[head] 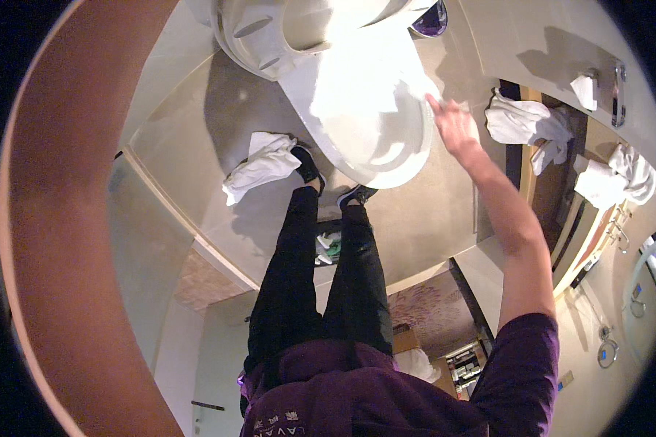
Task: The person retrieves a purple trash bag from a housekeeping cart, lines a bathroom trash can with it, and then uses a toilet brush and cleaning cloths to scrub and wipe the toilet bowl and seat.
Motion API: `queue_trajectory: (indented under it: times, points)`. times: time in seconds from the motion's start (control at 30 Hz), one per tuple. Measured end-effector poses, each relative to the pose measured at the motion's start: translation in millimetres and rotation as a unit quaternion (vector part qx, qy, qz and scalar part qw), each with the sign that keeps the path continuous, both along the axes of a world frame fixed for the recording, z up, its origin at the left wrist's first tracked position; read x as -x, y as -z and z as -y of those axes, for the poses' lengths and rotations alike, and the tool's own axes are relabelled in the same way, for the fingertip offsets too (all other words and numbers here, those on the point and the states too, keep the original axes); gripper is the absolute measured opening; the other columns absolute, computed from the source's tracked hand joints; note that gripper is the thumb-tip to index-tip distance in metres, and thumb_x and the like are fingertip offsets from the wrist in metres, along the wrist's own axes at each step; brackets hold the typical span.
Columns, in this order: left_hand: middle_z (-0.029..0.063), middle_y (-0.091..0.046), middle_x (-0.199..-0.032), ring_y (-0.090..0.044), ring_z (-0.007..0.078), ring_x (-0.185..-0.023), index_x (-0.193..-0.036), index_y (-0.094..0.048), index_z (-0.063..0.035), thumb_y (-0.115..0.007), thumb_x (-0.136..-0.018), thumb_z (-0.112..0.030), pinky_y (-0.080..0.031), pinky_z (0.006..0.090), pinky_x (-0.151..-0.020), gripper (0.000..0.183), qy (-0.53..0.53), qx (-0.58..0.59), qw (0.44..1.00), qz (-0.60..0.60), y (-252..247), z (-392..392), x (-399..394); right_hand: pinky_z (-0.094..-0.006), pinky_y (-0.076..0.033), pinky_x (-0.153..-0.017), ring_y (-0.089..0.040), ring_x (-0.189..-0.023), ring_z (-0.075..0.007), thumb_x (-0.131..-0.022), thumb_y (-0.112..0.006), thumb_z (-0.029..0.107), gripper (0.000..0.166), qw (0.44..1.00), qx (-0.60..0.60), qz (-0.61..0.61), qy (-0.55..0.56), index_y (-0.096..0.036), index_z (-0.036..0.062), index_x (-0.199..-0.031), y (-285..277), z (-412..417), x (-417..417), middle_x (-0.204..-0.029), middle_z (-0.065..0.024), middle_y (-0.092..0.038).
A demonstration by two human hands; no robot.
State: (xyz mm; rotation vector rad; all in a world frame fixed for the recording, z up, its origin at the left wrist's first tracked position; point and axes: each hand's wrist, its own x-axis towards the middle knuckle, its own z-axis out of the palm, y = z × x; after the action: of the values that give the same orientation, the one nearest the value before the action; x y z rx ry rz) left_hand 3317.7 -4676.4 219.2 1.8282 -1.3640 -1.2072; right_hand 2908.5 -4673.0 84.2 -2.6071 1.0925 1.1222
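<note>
A white toilet (380, 136) stands in front of me, its middle washed out by glare. The raised seat (257, 43) shows its underside and small bumpers. My right hand (454, 123) is at the right rim of the bowl, fingers bent towards the glare; whether it holds anything pale is not clear. My left forearm fills the left edge of the view, and the left hand is out of view. A crumpled white cloth (265, 164) lies on the floor against my black shoe (308, 166), left of the toilet.
White cloths (525, 120) hang over a shelf at the right, with more white towels (612, 177) farther right. Toilet paper (584, 92) is on the wall by a metal bar (618, 95). A purple-lined bin (431, 22) stands behind the toilet. A dark container (328, 248) is behind my feet.
</note>
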Motion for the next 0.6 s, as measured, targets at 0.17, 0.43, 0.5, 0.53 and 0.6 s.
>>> queue_trajectory:
  times: [0.17, 0.43, 0.5, 0.53, 0.6]
  points:
    - [0.0184, -0.068, -0.114, -0.064, 0.0309, -0.107, -0.117, -0.068, -0.0006, -0.061, -0.09, -0.036, -0.051, 0.0427, -0.09, 0.045, 0.004, 0.001, 1.0, -0.009, 2, 8, -1, -0.045, -0.051, -0.057, -0.061, -0.062, -0.0271, -0.079, -0.058, 0.013, 0.081, 0.997, 0.05, 0.023, 0.05, -0.031, 0.0178, -0.156, -8, -202, 114, -0.067, -0.0117, -0.059]
    - [0.0183, -0.069, -0.113, -0.065, 0.0312, -0.107, -0.116, -0.069, -0.0009, -0.062, -0.09, -0.035, -0.051, 0.0425, -0.089, 0.044, 0.007, -0.002, 1.0, 0.006, -6, 34, -11, -0.0532, -0.052, -0.072, -0.067, -0.077, -0.0443, -0.092, -0.05, 0.017, 0.055, 0.878, -0.098, 0.145, 0.445, -0.045, 0.0171, -0.147, -49, -214, -18, -0.083, -0.0272, -0.067]
    - [0.0183, -0.069, -0.113, -0.065, 0.0312, -0.107, -0.116, -0.069, -0.001, -0.062, -0.09, -0.035, -0.051, 0.0425, -0.089, 0.043, 0.005, -0.004, 1.0, 0.015, -11, 42, -13, -0.0545, -0.052, -0.073, -0.066, -0.078, -0.0449, -0.093, -0.05, 0.02, 0.056, 0.858, -0.079, 0.131, 0.489, -0.042, 0.0139, -0.149, -61, -218, -40, -0.086, -0.0258, -0.068]
    - [0.0182, -0.069, -0.113, -0.065, 0.0313, -0.107, -0.116, -0.069, -0.001, -0.062, -0.09, -0.035, -0.051, 0.0424, -0.089, 0.043, 0.005, -0.004, 1.0, 0.018, -13, 48, -15, -0.0531, -0.052, -0.073, -0.067, -0.079, -0.0431, -0.093, -0.051, 0.02, 0.056, 0.859, -0.076, 0.103, 0.495, -0.042, 0.0141, -0.149, -66, -223, -48, -0.087, -0.0248, -0.068]
    - [0.0182, -0.069, -0.113, -0.065, 0.0313, -0.107, -0.115, -0.069, -0.0011, -0.062, -0.09, -0.035, -0.051, 0.0424, -0.089, 0.043, 0.012, -0.004, 1.0, 0.021, -15, 65, -14, -0.0522, -0.052, -0.073, -0.067, -0.078, -0.0429, -0.092, -0.051, 0.018, 0.057, 0.884, -0.148, 0.085, 0.436, -0.042, 0.0143, -0.148, -35, -258, -11, -0.088, -0.0255, -0.068]
